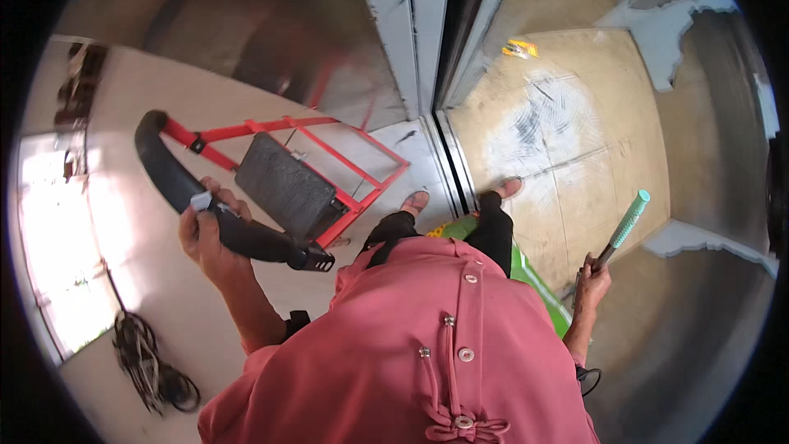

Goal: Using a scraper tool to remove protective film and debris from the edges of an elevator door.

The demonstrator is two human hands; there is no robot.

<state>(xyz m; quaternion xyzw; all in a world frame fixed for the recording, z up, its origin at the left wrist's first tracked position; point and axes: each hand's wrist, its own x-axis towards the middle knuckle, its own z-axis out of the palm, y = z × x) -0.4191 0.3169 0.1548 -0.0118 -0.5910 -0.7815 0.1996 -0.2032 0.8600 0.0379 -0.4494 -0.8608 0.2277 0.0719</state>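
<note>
My left hand [216,231] is closed round the black padded handle [175,166] of a red metal frame [345,154], which looks like a folding stool or cart. A small pale object [201,200] shows at my left fingers. Within the frame hangs a dark rectangular panel [286,185]. Out to the right, my right hand [593,283] grips a rod-like tool with a turquoise textured handle [630,220]; its lower part is partly hidden. A green bag or sheet [536,290] shows behind my right leg.
My feet straddle a metal door sill [452,163], apparently a lift's. Beyond it lies a tan floor [585,179] with a whitish smear and a yellow packet [521,48]. Metal door panels [407,31] stand ahead. Coiled cables [151,364] hang or lie at lower left, near a bright opening [74,246].
</note>
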